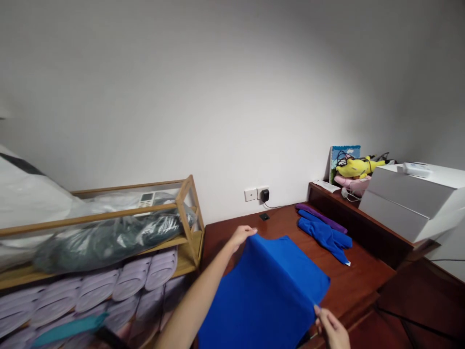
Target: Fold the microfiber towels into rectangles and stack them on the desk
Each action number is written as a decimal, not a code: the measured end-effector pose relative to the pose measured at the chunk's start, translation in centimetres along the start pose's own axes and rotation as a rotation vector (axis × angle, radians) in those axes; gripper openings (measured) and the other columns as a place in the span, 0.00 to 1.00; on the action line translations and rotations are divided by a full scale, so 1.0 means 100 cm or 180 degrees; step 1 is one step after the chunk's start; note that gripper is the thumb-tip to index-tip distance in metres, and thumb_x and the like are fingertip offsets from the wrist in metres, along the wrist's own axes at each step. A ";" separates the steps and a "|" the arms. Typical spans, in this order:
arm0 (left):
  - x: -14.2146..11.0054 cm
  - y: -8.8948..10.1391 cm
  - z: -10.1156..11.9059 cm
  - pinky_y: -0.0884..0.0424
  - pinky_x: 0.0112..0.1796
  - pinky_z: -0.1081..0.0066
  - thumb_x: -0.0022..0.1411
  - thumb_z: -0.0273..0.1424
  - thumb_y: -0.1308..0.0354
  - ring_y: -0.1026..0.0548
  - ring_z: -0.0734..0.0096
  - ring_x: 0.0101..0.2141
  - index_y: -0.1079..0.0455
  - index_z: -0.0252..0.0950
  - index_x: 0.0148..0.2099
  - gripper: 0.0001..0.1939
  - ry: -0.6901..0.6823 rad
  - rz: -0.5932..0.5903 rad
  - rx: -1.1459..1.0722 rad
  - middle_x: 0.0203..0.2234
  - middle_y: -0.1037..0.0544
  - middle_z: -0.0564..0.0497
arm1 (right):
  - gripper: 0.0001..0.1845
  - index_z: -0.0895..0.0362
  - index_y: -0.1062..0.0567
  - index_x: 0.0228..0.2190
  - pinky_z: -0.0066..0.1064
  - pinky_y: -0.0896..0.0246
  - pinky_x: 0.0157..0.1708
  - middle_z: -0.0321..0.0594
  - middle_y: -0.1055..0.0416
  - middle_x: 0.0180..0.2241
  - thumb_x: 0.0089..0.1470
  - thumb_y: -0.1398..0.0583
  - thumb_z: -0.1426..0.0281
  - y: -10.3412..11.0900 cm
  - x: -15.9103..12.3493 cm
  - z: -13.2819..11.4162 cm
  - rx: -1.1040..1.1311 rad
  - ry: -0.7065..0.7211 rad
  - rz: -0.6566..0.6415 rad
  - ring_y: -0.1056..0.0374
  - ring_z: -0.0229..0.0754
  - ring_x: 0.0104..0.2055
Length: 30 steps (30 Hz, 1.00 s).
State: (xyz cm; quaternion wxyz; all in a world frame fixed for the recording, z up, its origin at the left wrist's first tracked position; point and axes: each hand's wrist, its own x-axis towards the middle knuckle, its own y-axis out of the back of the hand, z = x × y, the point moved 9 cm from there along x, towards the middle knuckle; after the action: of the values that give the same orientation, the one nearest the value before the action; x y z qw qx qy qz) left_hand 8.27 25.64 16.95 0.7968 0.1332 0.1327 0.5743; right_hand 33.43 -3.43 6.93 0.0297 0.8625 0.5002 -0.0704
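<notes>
I hold a bright blue cloth (267, 291) spread out over the dark red-brown wooden table (363, 274). My left hand (240, 236) grips its far top corner, with the arm reaching up from below. My right hand (332, 327) pinches the near right corner at the bottom edge of the view. The cloth hangs stretched between both hands and hides the table under it.
More blue and purple cloths (325, 231) lie crumpled further back on the table. A raised shelf at right carries a white box (414, 201) and a yellow plush toy (358, 167). At left stands a wooden rack (183, 218) with bags and lilac slippers (109, 286). A wall socket (256, 194) holds a plug.
</notes>
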 end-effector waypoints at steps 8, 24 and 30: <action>-0.078 0.112 0.055 0.44 0.24 0.75 0.37 0.49 0.33 0.35 0.76 0.20 0.33 0.37 0.27 0.23 -0.0381 0.0920 -0.0919 0.17 0.32 0.59 | 0.21 0.57 0.29 0.17 0.29 0.49 0.26 0.32 0.37 0.16 0.42 0.37 0.52 -0.026 0.053 -0.153 0.0168 0.1119 -0.0018 0.44 0.35 0.23; -0.170 0.176 0.103 0.32 0.33 0.71 0.31 0.35 0.27 0.26 0.72 0.28 0.27 0.33 0.34 0.24 -0.0773 0.0858 -0.1365 0.25 0.23 0.51 | 0.23 0.60 0.24 0.27 0.29 0.39 0.23 0.33 0.32 0.18 0.31 0.30 0.56 -0.086 0.086 -0.254 0.0650 0.1357 -0.0470 0.38 0.34 0.20; -0.178 0.181 0.107 0.33 0.33 0.70 0.33 0.39 0.28 0.26 0.72 0.27 0.26 0.32 0.32 0.23 -0.0875 0.0965 -0.1135 0.24 0.22 0.50 | 0.27 0.60 0.23 0.34 0.28 0.37 0.28 0.38 0.25 0.25 0.30 0.29 0.60 -0.083 0.071 -0.264 0.0440 0.1479 -0.0639 0.32 0.37 0.27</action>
State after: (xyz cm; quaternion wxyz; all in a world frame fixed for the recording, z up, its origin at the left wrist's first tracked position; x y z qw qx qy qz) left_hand -9.20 13.57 34.54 0.7231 0.0859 -0.1013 0.6778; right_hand 32.11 10.00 32.08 -0.1521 0.8016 0.5707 0.0929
